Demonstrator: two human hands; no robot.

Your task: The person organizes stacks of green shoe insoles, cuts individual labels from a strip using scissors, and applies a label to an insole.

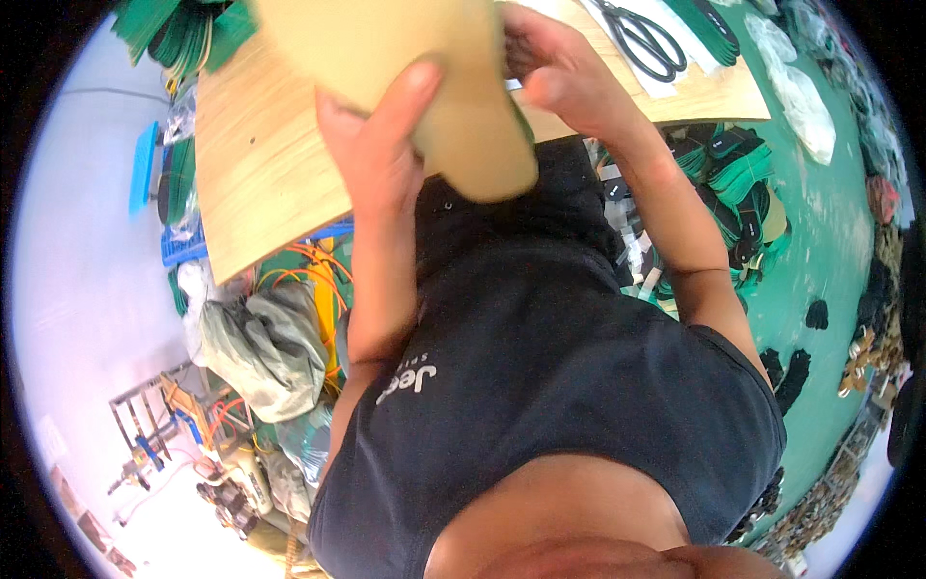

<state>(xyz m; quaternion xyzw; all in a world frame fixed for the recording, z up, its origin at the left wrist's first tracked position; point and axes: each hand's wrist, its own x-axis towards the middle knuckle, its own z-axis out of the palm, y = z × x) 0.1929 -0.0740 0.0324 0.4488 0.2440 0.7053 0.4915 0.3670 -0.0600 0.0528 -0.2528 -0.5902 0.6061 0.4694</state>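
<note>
A large tan insole shape [473, 125], its rounded end toward me, is held up over the near edge of the table. Dark green shows along its right edge, and its far end runs out of view at the top. My left hand [381, 145] is closed on its left side, thumb pressed flat on the tan face and the other fingers mostly hidden beneath. At the right edge is my right hand [569, 72], slightly blurred, with curled fingers and thumb bent inward. Whatever those fingers hold, if anything, is hidden.
Black-handled scissors [644, 41] lie on white paper on the wooden table [260, 154]. Stacks of green insoles sit at the table's far left [183, 39] and far right [709, 29]. More bundles [738, 183] fill the space below right. A grey cloth sack [265, 347] and orange cords [309, 261] are below left.
</note>
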